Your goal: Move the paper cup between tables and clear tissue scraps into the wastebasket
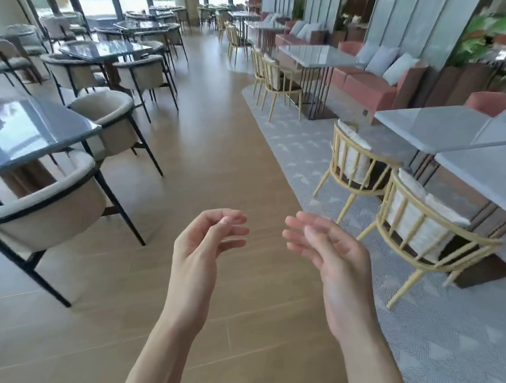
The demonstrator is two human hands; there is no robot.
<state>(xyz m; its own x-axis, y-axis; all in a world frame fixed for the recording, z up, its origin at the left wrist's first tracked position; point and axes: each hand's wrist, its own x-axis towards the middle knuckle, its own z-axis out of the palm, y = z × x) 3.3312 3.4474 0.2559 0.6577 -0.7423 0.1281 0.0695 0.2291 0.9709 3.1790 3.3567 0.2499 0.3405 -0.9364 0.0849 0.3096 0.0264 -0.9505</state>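
Both of my hands hang in front of me over the wooden aisle floor, and neither holds anything. My left hand has its fingers loosely curled, palm turned toward the right. My right hand faces it with relaxed, slightly bent fingers. A gap of bare floor separates them. No paper cup, tissue scrap or wastebasket shows anywhere in this view.
A dark glass table with beige padded chairs stands close at the left. Pale grey tables with yellow spindle chairs stand on a grey carpet at the right. The wooden aisle runs ahead between them.
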